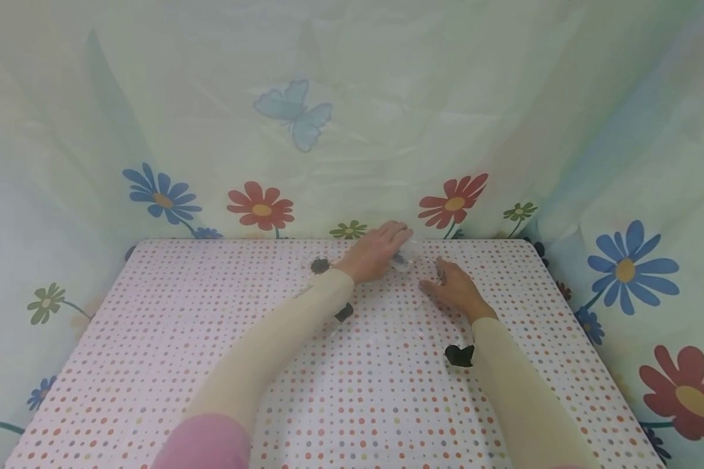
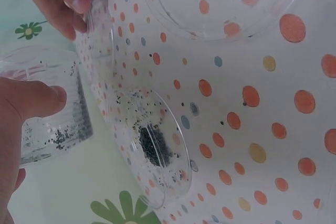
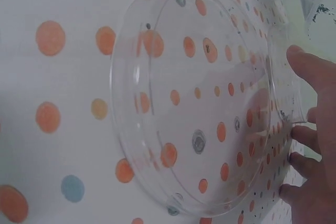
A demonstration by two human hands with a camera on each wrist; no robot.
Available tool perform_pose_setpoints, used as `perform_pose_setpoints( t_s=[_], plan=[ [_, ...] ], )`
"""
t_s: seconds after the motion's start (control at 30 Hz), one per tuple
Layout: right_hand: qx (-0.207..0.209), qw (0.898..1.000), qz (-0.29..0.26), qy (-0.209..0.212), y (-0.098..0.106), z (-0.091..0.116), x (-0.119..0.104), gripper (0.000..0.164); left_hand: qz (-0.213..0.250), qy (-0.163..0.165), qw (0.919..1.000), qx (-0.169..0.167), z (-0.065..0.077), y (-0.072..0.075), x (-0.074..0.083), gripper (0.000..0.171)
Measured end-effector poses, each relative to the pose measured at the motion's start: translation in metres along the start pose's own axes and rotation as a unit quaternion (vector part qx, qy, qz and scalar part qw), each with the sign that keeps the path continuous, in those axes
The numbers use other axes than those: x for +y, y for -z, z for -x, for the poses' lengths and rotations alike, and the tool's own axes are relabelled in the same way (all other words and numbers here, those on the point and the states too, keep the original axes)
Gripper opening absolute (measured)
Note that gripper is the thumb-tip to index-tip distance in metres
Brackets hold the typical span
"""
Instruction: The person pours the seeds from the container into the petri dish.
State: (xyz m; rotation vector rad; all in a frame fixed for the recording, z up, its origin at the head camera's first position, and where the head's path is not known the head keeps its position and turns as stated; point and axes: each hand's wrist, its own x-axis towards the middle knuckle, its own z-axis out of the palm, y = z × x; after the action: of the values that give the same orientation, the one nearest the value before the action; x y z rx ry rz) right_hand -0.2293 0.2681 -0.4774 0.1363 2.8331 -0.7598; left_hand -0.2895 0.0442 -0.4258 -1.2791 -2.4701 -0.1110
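Observation:
My left hand (image 1: pixel 375 253) grips a tilted clear plastic cup (image 2: pixel 58 124) with black granules scattered inside, its thumb along the cup's wall. Below it, in the left wrist view, a clear shallow dish (image 2: pixel 178 174) holds a small heap of black granules (image 2: pixel 155 145). My right hand (image 1: pixel 454 290) is beside a second small clear dish (image 3: pixel 281 80), thumb and fingers spread; the thumb appears to touch its edge. A large clear round dish (image 3: pixel 184 103) lies nearer me, with only the spotted cloth visible through it.
White cloth (image 1: pixel 387 417) with coloured spots covers the table. A flowered backdrop (image 1: pixel 352 163) rises behind its far edge and along both sides. Stray black granules lie on the cloth. Black patches (image 1: pixel 459 356) show beside my forearms; I cannot tell what they are.

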Motion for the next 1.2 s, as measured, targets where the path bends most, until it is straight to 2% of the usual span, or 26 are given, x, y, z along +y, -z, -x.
perform_pose_setpoints(
  t_s=[0.2, 0.47, 0.63, 0.77, 0.93, 1.2],
  plan=[
    [0.001, 1.000, -0.006, -0.009, -0.004, -0.001, 0.002, 0.091, -0.001, 0.004, 0.9999, -0.011, -0.002, -0.004, 0.002, 0.065],
    [0.008, 1.000, -0.012, -0.008, -0.009, 0.004, 0.006, 0.092, 0.018, -0.008, 0.9997, -0.013, -0.001, -0.006, 0.007, 0.060],
    [0.021, 1.000, -0.006, 0.004, -0.007, 0.005, 0.005, 0.090, 0.008, -0.009, 0.9999, -0.009, -0.003, -0.008, 0.007, 0.061],
    [0.016, 1.000, -0.004, -0.001, -0.005, 0.006, 0.003, 0.090, 0.013, -0.015, 0.9998, -0.007, -0.006, -0.011, 0.007, 0.061],
    [0.013, 1.000, -0.006, 0.003, -0.004, 0.006, 0.000, 0.090, 0.019, -0.016, 0.9995, -0.019, -0.008, -0.012, 0.008, 0.060],
    [0.012, 1.000, -0.013, 0.000, -0.003, 0.004, 0.000, 0.090, -0.004, -0.022, 0.9994, -0.025, -0.012, -0.012, 0.011, 0.061]
  ],
)
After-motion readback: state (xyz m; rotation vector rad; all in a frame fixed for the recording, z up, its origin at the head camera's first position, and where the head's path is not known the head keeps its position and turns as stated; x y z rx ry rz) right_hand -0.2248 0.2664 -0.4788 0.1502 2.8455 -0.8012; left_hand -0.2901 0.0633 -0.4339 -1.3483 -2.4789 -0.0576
